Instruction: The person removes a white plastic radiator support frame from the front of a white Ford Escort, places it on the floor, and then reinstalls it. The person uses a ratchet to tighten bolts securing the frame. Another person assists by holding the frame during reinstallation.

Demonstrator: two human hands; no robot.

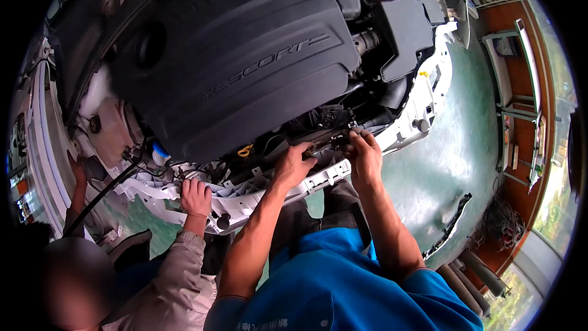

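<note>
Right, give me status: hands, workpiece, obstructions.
Left hand, right hand at white front frame; grips unclear. Co-worker's hand on frame farther left, clear of both.

- We look from the wearer's head, through the left of two side-by-side fisheye cameras, upright and unmirrored.
- We face steeply downward and forward, past the blue shirt [337, 285] toward six o'clock, into an engine bay whose black cover [245, 67] spreads toward eleven.
- We are near enough to see separate fingers on the left hand [295, 162] by the centre and the right hand [365, 154] toward three.
- Our wide lens also takes in green floor [465, 135] at three and a co-worker's sleeve [184, 270] between seven and eight.
</note>
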